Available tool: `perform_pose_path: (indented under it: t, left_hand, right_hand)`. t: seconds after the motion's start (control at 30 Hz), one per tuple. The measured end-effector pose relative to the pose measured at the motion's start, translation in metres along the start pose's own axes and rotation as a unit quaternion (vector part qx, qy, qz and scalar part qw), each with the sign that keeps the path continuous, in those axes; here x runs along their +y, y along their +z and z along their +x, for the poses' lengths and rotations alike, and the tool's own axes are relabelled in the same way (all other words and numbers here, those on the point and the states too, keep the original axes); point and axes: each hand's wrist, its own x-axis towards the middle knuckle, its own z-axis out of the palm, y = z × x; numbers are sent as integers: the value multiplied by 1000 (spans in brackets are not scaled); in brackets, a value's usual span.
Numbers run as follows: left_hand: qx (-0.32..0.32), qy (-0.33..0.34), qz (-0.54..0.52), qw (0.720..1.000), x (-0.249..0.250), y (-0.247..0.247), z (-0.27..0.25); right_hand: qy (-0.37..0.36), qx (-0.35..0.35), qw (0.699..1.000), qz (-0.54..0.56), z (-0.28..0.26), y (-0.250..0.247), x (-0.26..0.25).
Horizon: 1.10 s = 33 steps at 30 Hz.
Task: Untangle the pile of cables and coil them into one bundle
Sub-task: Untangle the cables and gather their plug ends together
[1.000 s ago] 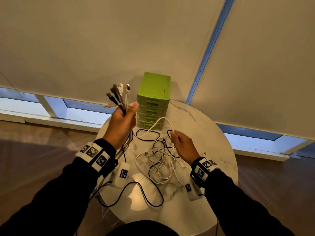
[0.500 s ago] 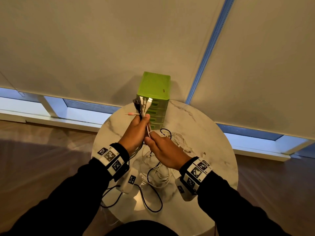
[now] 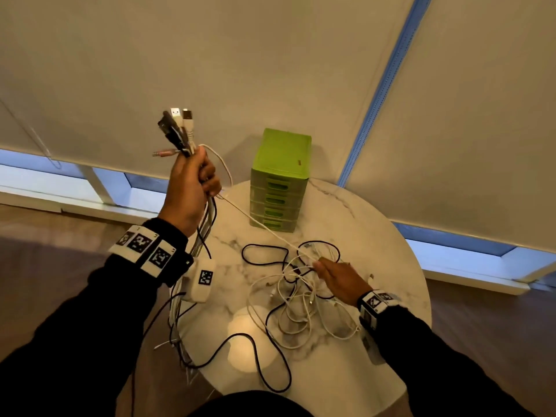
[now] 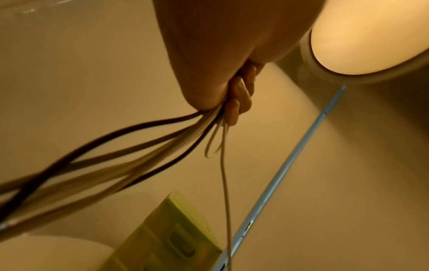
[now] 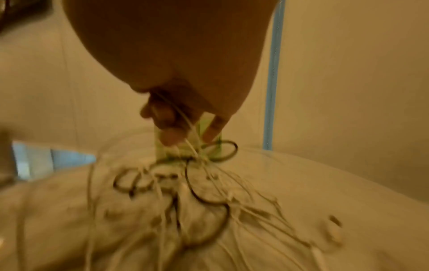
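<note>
Two hands are in use, well apart. Head view: the left hand (image 3: 191,188) is raised, fist clamped round a bunch of cables (image 3: 180,130) whose plug ends stand above it while the strands hang past the table edge. One white cable (image 3: 255,222) runs taut from that fist down to the tangled pile (image 3: 301,290) on the round marble table (image 3: 376,236). The right hand (image 3: 338,279) lies low over the pile; its fingertips are hidden among the strands. A green drawer unit (image 3: 279,182) stands behind the pile.

Left wrist view: the fingers (image 4: 239,97) curl tight on dark and pale strands; motion blur smears them. A lamp (image 4: 371,36) is cut off at the upper right.

Right wrist view: heavily blurred. The fingers (image 5: 167,117) appear curled with a white strand across them; a firm grip cannot be confirmed.
</note>
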Motion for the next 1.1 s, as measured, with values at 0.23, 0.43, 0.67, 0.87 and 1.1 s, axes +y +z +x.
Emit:
perform_pose_path:
  t: [0.23, 0.43, 0.67, 0.87, 1.1]
  left_hand:
    - [-47, -63, 134, 988, -51, 17, -35]
    - [-104, -161, 141, 971, -73, 27, -44]
    - [-26, -42, 196, 979, -49, 6, -40]
    - [60, 17, 274, 960, -15, -47, -34]
    - [180, 10, 140, 974, 34, -137, -51]
  right_hand:
    - [-53, 187, 975, 108, 36, -54, -81]
    - [-218, 67, 973, 40, 30, -61, -140]
    - [-229, 26, 973, 27, 45, -43, -132]
    - [-262, 80, 962, -12, 85, -32, -164]
    - [-277, -2, 954, 117, 115, 16, -243]
